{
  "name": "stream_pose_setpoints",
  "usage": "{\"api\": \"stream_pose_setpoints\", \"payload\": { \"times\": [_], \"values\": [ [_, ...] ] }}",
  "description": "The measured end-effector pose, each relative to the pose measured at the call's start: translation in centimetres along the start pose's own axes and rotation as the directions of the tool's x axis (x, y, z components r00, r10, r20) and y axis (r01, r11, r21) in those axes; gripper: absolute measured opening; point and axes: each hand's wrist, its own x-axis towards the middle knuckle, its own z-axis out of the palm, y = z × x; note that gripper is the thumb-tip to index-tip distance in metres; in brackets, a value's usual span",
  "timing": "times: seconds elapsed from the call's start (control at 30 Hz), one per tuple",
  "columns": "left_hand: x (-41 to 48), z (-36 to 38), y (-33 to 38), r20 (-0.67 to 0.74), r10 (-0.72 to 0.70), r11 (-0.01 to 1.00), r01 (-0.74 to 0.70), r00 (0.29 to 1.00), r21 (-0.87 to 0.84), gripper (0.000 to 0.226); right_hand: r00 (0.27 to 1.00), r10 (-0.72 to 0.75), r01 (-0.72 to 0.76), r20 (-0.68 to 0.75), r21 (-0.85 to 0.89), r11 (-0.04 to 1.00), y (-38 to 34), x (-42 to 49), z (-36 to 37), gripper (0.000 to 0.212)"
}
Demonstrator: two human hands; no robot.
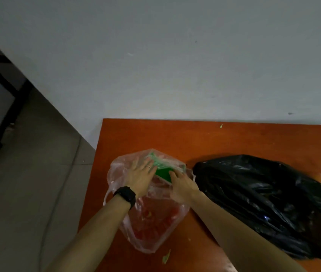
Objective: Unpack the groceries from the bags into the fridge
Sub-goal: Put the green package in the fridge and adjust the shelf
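Fingers of the left hand (140, 174) lie straight, pressing the clear bag (155, 232) onto the desk (234, 138). Just right of it, inside the bag's mouth, sits a green packet (163, 171). The right hand (183, 186) touches it; whether it grips, I cannot tell. Thin plastic could snag the rising packet and tear.

Thin clear plastic bag (148, 213) — crinkled, glossy black plastic bag (263, 203), smooth orange table (175, 138)
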Motion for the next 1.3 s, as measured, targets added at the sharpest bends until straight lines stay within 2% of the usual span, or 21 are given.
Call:
{"api": "stream_pose_setpoints", "payload": {
  "times": [0.1,0.23,0.37,0.47,0.57,0.7,0.87,0.97,1.07,1.17,1.23,1.3],
  "values": [
    [2.1,-0.2,-1.9,0.019,0.057,0.994,-0.059,0.998,0.094,0.078,0.995,0.081,-0.086,-0.055,-0.099,0.991,0.1,1.9,-0.8,0.07],
    [4.9,-0.8,-3.7,0.031,0.128,0.986,-0.131,0.991,0.105,0.083,0.985,0.173,-0.169,-0.002,-0.217,0.961,-0.1,4.0,-1.8,0.074],
    [6.5,-1.1,-5.1,0.114,0.188,0.982,-0.188,0.976,-0.006,0.086,0.973,0.222,-0.188,0.057,-0.354,0.916,-1.2,5.5,-1.8,0.082],
    [7.0,-0.4,-5.3,0.126,0.204,0.976,-0.193,0.971,-0.1,0.09,0.97,0.243,-0.206,0.029,-0.442,0.873,-2.1,6.1,-1.4,0.073],
    [7.2,0.6,-5.3,0.121,0.194,0.972,-0.175,0.973,-0.158,0.102,0.973,0.232,-0.214,-0.009,-0.424,0.88,-2.5,6.2,-1.7,0.062],
    [7.6,0.2,-6.1,0.088,0.222,0.959,-0.202,0.971,-0.2,0.106,0.979,0.2,-0.19,0.034,-0.196,0.962,-1.6,5.3,-4.0,0.053],
    [7.0,-1.7,-7.1,-0.195,0.23,0.915,-0.28,0.954,-0.292,0.093,0.991,0.135,-0.134,0.022,-0.051,0.99,0.3,3.6,-5.9,0.043],
    [6.2,-1.8,-7.6,-0.335,0.166,0.904,-0.278,0.928,-0.323,0.084,0.997,0.079,-0.082,0.024,0.14,0.987,1.4,2.7,-6.3,0.053],
    [5.1,-2.0,-7.8,-0.297,0.113,0.937,-0.202,0.948,-0.287,0.073,0.999,0.034,-0.03,-0.001,0.461,0.887,1.8,1.8,-5.6,0.045],
    [4.4,-2.6,-7.5,-0.181,0.143,0.961,-0.18,0.973,-0.208,0.071,0.997,0.082,-0.045,-0.014,0.737,0.674,1.8,1.2,-5.6,0.043],
    [3.9,-3.2,-7.0,-0.104,0.158,0.967,-0.175,0.982,-0.183,0.08,0.995,0.092,-0.007,-0.048,0.855,0.518,2.1,0.8,-5.9,0.043],
    [3.7,-3.7,-6.5,-0.077,0.146,0.961,-0.16,0.986,-0.224,0.077,0.988,0.118,0.04,-0.1,0.903,0.428,2.3,0.1,-6.5,0.049]
  ]
}}
